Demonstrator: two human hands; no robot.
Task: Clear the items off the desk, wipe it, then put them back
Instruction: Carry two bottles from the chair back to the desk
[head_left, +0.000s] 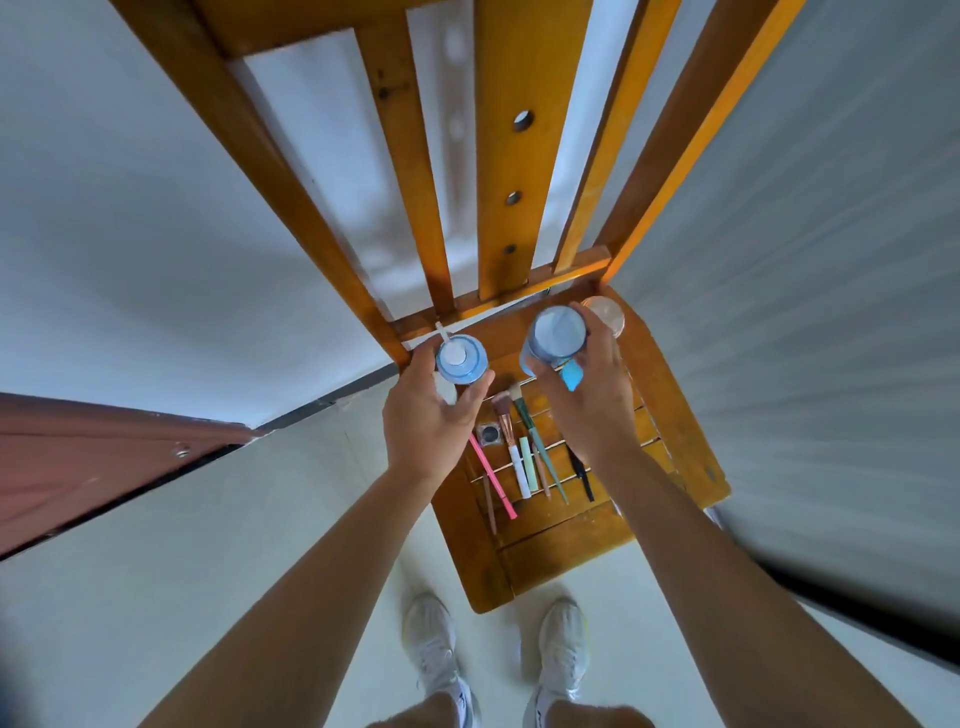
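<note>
Pump bottle (461, 359) gripped in left hand (431, 421), blue bottle (557, 335) gripped in right hand (592, 400)

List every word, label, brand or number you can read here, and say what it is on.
No text is readable.
Pump bottle in the left hand: seen from above, no label shows.
Capped blue bottle in the right hand: the same.
Brushes and pens on the chair seat: no legible print.
White shoes: dark marks, too small to read.
</note>
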